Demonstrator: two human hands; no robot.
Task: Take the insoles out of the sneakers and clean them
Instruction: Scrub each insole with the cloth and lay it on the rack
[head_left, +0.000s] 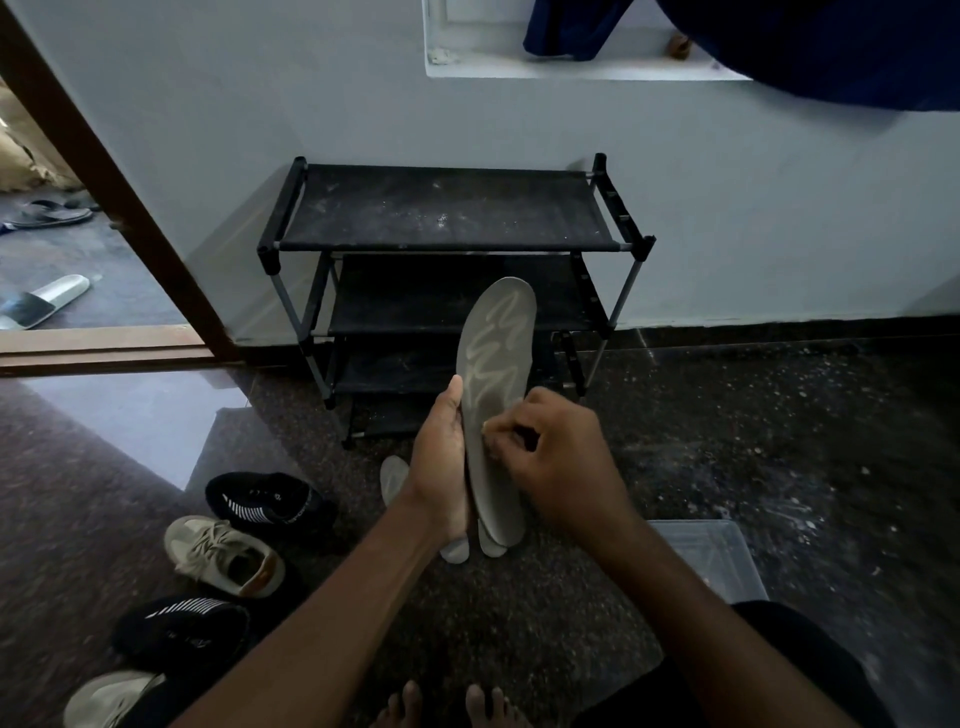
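Against left hand (441, 470), flat grey insole (498, 343)

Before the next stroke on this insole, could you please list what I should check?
1. Left hand grips the insole securely: ok.
2. Right hand touches the insole's face: ok.
3. Cleaning cloth or tool in the right hand: cannot tell.
4. Insole face evenly clean: not ok, a pale zigzag streak shows.
5. Other insoles lie on the floor below: ok.
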